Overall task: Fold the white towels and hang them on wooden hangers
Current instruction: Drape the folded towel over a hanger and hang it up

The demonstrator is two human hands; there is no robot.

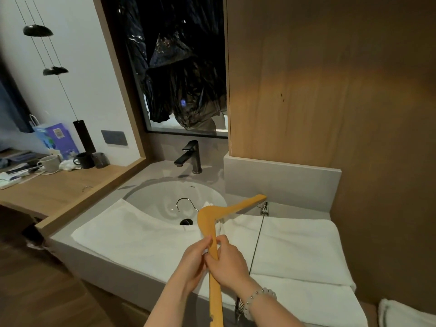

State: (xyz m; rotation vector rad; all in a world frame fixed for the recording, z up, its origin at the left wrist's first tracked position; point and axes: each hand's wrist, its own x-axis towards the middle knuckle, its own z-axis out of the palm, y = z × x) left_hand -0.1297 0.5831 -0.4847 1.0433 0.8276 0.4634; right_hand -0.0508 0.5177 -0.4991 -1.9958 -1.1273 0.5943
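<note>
L hand (192, 261) & R hand (227, 263) both curl round hanger (205, 218), above counter (99, 263) front edge. Left towel (132, 234) flat, right towel (297, 244) folded. Nothing hung yet, so prob. early on.

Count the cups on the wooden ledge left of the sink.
3, in a row by the wall: a white mug leftmost, a black mug in the middle, a grey tumbler rightmost. Clutter further left could hide more.
</note>
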